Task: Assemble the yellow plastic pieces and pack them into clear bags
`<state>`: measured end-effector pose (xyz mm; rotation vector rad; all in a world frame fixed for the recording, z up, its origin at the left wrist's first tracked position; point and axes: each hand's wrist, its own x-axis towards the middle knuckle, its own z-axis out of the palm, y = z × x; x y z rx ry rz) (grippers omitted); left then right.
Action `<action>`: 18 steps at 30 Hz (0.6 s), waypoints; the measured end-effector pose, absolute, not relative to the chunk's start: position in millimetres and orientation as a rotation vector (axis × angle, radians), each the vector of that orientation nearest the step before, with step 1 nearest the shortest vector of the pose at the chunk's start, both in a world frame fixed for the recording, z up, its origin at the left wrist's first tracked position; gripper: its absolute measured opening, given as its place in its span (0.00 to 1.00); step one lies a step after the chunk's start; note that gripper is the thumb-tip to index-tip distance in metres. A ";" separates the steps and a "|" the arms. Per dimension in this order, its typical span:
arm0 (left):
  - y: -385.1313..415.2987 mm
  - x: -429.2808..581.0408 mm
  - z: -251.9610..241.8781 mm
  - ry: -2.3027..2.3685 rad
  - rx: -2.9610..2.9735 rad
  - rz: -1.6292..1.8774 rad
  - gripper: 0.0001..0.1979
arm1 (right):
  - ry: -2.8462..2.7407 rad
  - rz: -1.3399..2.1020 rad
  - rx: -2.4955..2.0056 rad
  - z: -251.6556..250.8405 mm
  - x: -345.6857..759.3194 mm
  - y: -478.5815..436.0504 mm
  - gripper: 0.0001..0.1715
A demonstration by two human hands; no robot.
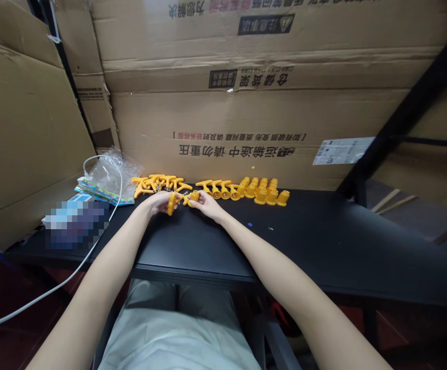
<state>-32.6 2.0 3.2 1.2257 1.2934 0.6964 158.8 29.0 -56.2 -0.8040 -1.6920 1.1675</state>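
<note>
My left hand [159, 201] is closed around a yellow T-shaped handle [171, 204] above the black table. Close beside it, my right hand [208, 205] pinches a small yellow flared cup [193, 196]. A bit of yellow shows between the two hands, too small to make out. Behind my left hand lies a pile of yellow T-shaped handles [167, 180] with small dark chains. Beyond my right hand is a row of yellow handles with cups [224, 192], lying on their sides. Several loose yellow cups [272, 196] stand wide end down to the right of that row.
The black table [308, 241] backs onto an upright cardboard sheet [216, 113]. Clear plastic bags [110, 172] and a blurred box [75, 221] lie at the left. A white cable [92, 245] hangs over the front edge. A blue scrap [250, 224] lies right of my hands.
</note>
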 end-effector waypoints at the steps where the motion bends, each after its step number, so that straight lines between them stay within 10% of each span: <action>1: 0.1 -30.8 3.0 1.280 1.294 0.743 0.08 | -1.701 1.167 -0.808 -56.9 158.6 29.5 0.18; 9: 1.2 -22.9 -9.5 1.493 1.802 1.079 0.11 | -1.857 0.815 -1.007 -56.7 157.3 29.5 0.11; 18: 7.3 -33.1 -19.7 1.801 2.440 0.629 0.09 | -2.115 0.054 -1.530 -33.2 177.3 18.0 0.17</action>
